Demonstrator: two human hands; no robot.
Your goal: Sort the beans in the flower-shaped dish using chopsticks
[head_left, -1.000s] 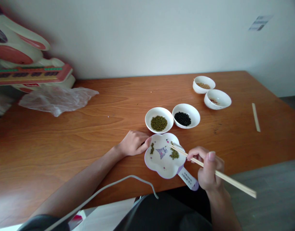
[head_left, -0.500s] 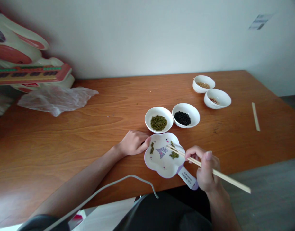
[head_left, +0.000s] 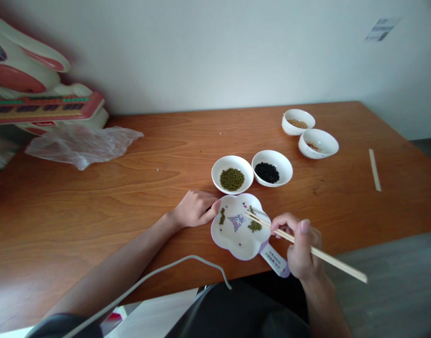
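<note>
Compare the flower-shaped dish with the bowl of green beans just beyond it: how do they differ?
Outline: the flower-shaped dish is lobed with a purple edge; the bowl of green beans is round and white-rimmed.
Handle: the dish has one; none shows on the bowl.
Contents: the dish's beans lie in separate patches; the bowl's form one pile.
Both are white inside.

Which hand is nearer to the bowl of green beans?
Left. In view, the left hand is below and left of the bowl; the right hand is farther, below and right.
</note>
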